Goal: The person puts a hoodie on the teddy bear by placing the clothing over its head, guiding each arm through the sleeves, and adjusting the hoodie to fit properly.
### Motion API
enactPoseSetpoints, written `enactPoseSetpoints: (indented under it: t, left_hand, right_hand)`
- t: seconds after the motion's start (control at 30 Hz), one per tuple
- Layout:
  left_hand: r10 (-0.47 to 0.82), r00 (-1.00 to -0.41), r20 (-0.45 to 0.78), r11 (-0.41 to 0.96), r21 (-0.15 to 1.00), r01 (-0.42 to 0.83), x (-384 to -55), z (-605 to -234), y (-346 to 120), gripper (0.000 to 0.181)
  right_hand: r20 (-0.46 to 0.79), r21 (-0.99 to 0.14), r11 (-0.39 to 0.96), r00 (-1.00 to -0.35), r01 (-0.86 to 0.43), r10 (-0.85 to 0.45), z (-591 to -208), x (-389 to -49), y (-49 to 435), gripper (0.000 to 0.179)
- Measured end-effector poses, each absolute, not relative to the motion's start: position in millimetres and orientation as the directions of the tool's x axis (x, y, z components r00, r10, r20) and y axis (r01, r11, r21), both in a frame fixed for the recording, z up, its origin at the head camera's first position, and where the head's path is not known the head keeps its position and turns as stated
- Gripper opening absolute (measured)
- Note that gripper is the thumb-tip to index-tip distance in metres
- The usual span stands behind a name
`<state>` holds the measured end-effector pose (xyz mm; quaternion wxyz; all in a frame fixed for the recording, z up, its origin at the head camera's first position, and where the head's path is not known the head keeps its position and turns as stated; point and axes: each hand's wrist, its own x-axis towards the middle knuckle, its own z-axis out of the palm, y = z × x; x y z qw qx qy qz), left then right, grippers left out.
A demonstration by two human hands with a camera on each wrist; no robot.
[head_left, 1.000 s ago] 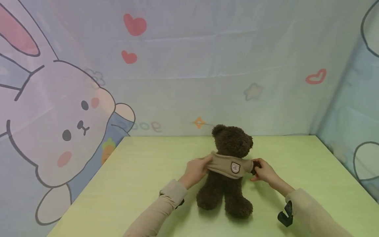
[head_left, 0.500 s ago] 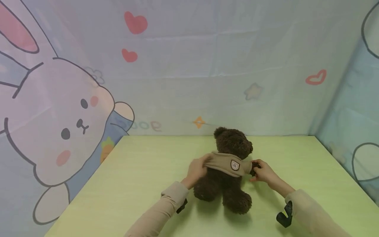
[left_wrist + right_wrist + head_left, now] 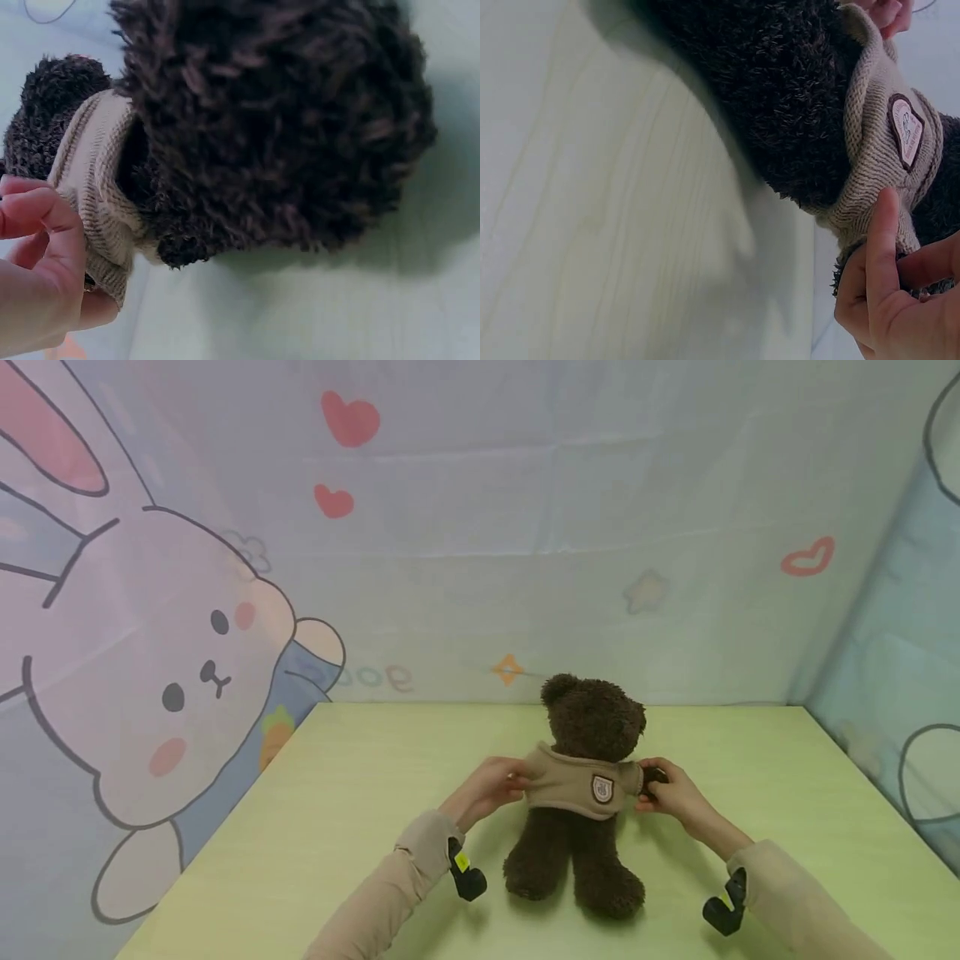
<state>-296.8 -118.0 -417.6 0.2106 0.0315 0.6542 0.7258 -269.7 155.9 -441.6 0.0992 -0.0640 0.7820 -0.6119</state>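
A dark brown teddy bear (image 3: 596, 718) wears a beige knit sweater (image 3: 570, 785) with a shield-shaped badge (image 3: 602, 789). It is upright on the table, its face turned to the right. My left hand (image 3: 487, 789) is at the sweater's left sleeve; in the left wrist view its curled fingers (image 3: 45, 214) hold the sleeve end, and no paw shows there. On the other side my right hand (image 3: 675, 797) pinches the bear's paw, just beyond the sleeve cuff. One finger (image 3: 885, 240) lies along that sleeve in the right wrist view.
The bear is on a pale yellow-green table (image 3: 360, 777). A printed cloth (image 3: 450, 527) with hearts and a large rabbit (image 3: 187, 677) hangs behind it. A black wrist mount (image 3: 467, 872) sits on the left cuff, another black mount (image 3: 726, 910) on the right.
The bear tipped slightly back, then came upright again. My left hand has turned at the wrist and its fingers have shifted to the sleeve's outer end. My right hand keeps its hold.
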Motion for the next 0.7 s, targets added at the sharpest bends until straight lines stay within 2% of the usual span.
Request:
enactPoseSetpoints:
  t: [0.13, 0.4, 0.6, 0.7]
  left_hand:
    - [0.369, -0.904, -0.215, -0.109, 0.956, -0.271, -295.5, -422.4, -118.7, 0.030]
    - [0.408, -0.894, -0.183, -0.127, 0.959, -0.254, -299.3, -428.5, -116.9, 0.022]
    - [0.421, -0.889, -0.181, 0.013, 0.981, -0.194, -302.4, -431.2, -119.9, 0.008]
    - [0.423, -0.889, -0.177, 0.126, 0.983, -0.136, -303.3, -432.0, -122.4, 0.010]
  right_hand:
    - [-0.045, -0.969, 0.245, -0.971, -0.014, -0.235, -439.7, -268.9, 156.3, 0.042]
    - [-0.012, -0.976, 0.213, -0.959, -0.051, -0.283, -441.0, -274.3, 160.4, 0.043]
    - [0.014, -0.973, 0.216, -0.954, -0.083, -0.300, -442.9, -276.1, 161.2, 0.042]
    - [0.032, -0.972, 0.211, -0.950, -0.102, -0.311, -444.3, -276.7, 162.0, 0.042]
